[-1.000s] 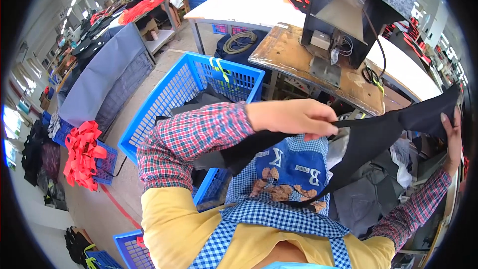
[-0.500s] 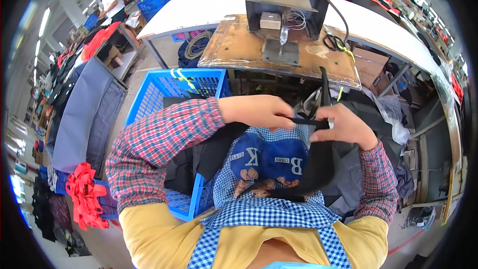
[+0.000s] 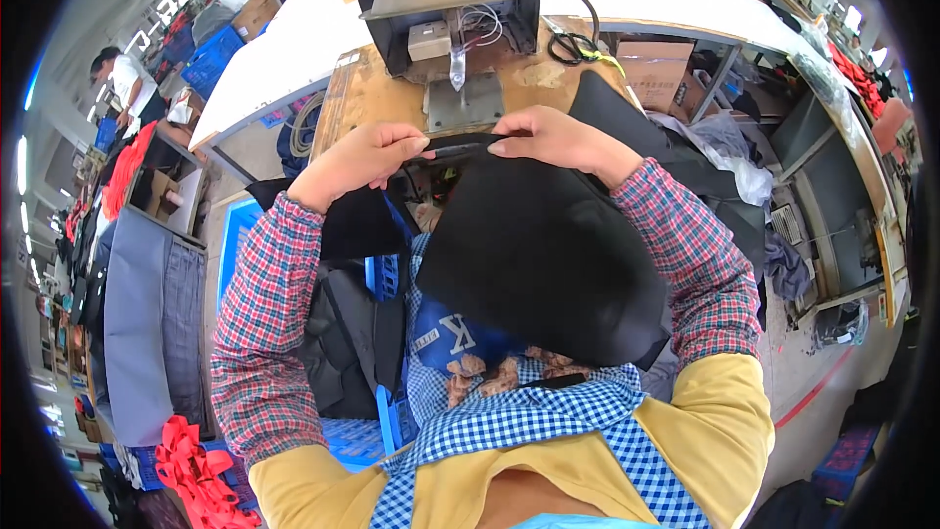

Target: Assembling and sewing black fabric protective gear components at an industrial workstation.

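Between my two hands a narrow black strip point(image 3: 458, 145) is stretched, just in front of a machine's metal plate point(image 3: 464, 103). My left hand point(image 3: 372, 159) pinches the strip's left end between thumb and fingers. At the other end my right hand point(image 3: 563, 142) pinches it together with the edge of a black fabric piece point(image 3: 539, 255). That fabric hangs down over my lap and hides part of my blue checked apron point(image 3: 519, 421). Above the plate points the machine's slim pale tip point(image 3: 457, 69); it stands apart from the strip.
Black-handled scissors point(image 3: 571, 44) lie on the wooden worktop point(image 3: 357, 88), right of the machine. A blue plastic crate point(image 3: 354, 441) with dark fabric stands at my left. Red fabric strips point(image 3: 196, 470) hang at lower left. Another person point(image 3: 132, 88) stands far left.
Both hands have moved forward and left to the machine's plate, and the strip now stretches between them. The black fabric has spread across my lap. The view has shifted to the right.
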The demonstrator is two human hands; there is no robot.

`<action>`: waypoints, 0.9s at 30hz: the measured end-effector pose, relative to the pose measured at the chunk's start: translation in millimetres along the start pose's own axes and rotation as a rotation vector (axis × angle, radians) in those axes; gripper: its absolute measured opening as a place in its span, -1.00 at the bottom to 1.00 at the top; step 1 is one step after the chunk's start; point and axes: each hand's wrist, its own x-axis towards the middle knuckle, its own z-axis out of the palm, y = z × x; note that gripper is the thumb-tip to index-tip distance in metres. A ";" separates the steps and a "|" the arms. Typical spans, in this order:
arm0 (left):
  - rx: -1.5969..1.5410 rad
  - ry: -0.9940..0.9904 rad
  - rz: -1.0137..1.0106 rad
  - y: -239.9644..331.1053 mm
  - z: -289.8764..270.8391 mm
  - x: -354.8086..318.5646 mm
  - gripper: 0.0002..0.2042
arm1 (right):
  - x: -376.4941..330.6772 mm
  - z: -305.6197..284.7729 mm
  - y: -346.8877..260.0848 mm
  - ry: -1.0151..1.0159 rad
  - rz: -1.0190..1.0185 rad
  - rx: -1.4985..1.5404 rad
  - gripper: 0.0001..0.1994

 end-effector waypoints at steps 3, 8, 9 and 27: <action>0.052 0.005 -0.061 -7.9 -7.9 19.8 -0.68 | 21.9 -7.9 13.8 -0.057 0.022 -0.062 -0.71; -0.070 0.095 -0.167 -22.5 -22.0 50.9 -0.68 | 51.1 -24.2 23.0 -0.120 0.081 -0.130 -0.71; -0.068 0.094 -0.178 -25.8 -24.8 56.2 -0.68 | 55.5 -27.8 24.3 -0.139 0.070 -0.182 -0.72; -0.175 0.132 -0.179 -55.2 -48.6 95.8 -0.69 | 106.3 -43.3 46.8 -0.127 0.094 -0.172 -0.60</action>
